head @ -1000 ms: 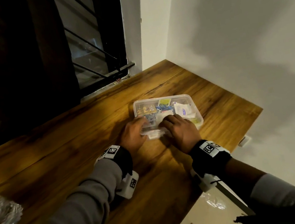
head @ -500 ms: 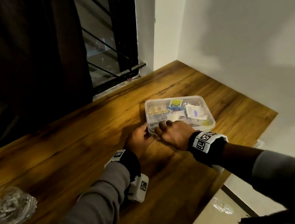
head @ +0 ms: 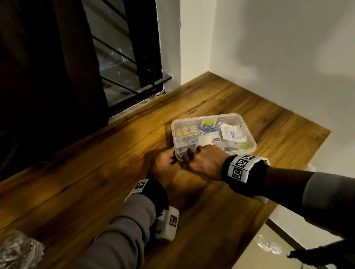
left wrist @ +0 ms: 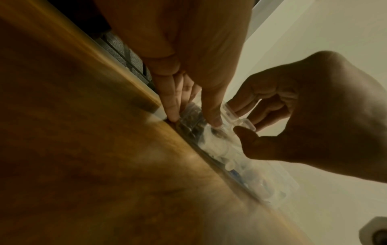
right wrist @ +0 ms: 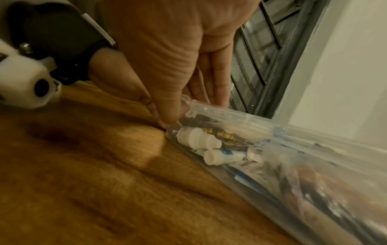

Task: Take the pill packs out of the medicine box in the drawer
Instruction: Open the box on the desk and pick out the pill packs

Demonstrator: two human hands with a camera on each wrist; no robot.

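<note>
On the near left of the wooden table (head: 70, 199) we see a crumpled clear bag (head: 11, 255). Farther in, our left hand (head: 162, 168) presses straight fingers against the near left corner of the clear medicine box (head: 249, 136). Our right hand (head: 206, 161) pinches the lid's corner tab (left wrist: 244, 121) between fingers and thumb. The lid sits on the box, which rests on the tabletop. Inside we make out small white bottles (right wrist: 198, 136), a white tube (right wrist: 222, 156) and, farther in, gold pill packs (head: 186, 131) and paper sachets (head: 230, 131).
</note>
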